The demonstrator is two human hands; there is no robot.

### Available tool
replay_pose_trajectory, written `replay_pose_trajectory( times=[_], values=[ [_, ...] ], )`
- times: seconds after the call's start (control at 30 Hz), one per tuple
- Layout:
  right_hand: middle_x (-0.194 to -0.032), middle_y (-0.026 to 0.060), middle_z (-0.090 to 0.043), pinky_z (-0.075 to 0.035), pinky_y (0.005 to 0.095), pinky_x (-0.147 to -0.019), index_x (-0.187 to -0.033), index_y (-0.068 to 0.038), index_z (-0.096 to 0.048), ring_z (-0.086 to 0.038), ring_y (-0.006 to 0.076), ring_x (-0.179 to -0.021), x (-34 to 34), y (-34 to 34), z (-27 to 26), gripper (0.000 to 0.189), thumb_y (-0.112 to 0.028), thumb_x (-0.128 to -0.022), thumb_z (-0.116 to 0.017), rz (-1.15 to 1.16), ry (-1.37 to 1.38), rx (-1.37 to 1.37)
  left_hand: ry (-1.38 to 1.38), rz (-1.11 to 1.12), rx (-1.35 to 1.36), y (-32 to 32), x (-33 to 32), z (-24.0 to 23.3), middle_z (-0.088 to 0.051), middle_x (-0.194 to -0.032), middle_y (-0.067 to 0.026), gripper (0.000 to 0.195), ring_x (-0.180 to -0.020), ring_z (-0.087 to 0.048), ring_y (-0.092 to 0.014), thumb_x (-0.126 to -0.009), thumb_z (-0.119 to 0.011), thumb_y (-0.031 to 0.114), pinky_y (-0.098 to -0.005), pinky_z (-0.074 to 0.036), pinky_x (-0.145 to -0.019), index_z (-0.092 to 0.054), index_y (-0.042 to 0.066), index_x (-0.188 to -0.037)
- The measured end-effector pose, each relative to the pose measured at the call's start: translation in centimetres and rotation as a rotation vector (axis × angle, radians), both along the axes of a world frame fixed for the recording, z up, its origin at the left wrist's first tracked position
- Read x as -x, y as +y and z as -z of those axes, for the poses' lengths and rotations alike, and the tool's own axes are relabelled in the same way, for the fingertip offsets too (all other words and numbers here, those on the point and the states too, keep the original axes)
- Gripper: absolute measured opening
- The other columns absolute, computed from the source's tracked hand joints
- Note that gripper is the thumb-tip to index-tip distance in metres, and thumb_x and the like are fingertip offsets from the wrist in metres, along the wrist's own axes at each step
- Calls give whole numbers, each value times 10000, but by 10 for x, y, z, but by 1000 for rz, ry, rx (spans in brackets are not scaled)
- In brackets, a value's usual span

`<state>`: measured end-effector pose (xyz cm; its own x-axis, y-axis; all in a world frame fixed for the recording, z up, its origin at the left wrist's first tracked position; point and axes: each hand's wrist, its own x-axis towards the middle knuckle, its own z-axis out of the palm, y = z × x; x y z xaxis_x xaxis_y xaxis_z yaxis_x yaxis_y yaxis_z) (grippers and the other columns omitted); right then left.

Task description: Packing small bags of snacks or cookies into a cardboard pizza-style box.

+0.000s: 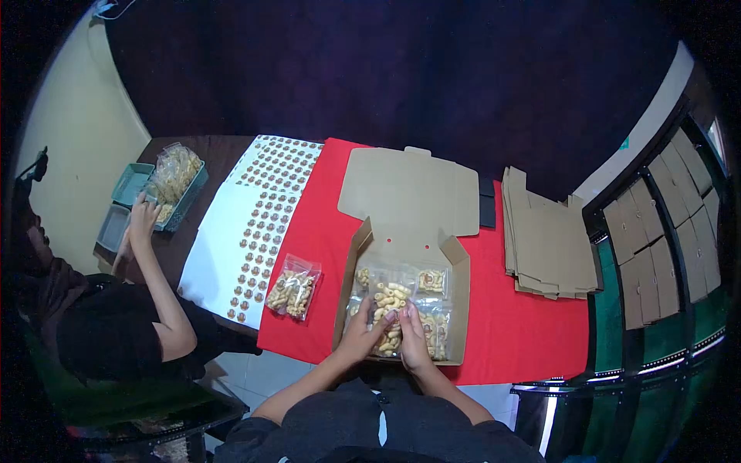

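Observation:
My left hand [361, 337] and my right hand [413, 338] grip a clear plastic bag of tube-shaped snacks [389, 297] from its two sides. The bag is held over an open cardboard box [460, 333] whose lid [408, 185] lies folded back. Inside the box are several more clear snack bags [432, 282] with round stickers; my hands and the held bag hide part of them. Left of the box, clear snack bags [294, 289] lie on the red tablecloth [498, 341].
Sheets of round stickers [263, 231] cover the table's left part. Flattened cardboard boxes [550, 249] are stacked at right, beside a rack of folded boxes [648, 260]. At far left a co-worker's hand [145, 220] reaches to a green basket [191, 194] of snack bags.

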<state>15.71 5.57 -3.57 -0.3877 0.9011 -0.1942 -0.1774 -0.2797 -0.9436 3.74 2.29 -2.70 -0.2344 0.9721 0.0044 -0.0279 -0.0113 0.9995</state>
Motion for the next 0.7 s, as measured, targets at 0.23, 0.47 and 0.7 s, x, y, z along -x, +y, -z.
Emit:
replay_pose_trajectory(
  times=[0.23, 0.47, 0.7],
  values=[
    [-1249, 108, -389, -277, 257, -972, -1312, 34, -250, -362, 149, -1145, 3, -1, -4, 469, -248, -954, -361, 53, 47, 66, -13, -20, 44, 2, 3, 5, -545, -1099, -176, 499, -1036, -513, -222, -854, -563, 302, -316, -377, -897, -399, -25, -1194],
    [-1212, 89, -415, -287, 252, -962, -1287, 30, -283, -372, 137, -1124, 4, -2, -9, 442, -244, -952, -372, 33, 132, 116, 9, -10, 36, 0, 4, 2, -545, -1101, -174, 483, -1058, -499, -215, -862, -553, 282, -312, -365, -910, -402, -30, -1198],
    [-1269, 97, -379, -232, 260, -1013, -1308, 73, -235, -331, 149, -1194, 6, 1, -8, 494, -191, -932, -417, 108, 105, 192, 65, 4, 64, 2, 2, -3, -539, -1081, -229, 525, -1037, -522, -272, -874, -522, 321, -339, -382, -891, -362, -54, -1205]
  ],
)
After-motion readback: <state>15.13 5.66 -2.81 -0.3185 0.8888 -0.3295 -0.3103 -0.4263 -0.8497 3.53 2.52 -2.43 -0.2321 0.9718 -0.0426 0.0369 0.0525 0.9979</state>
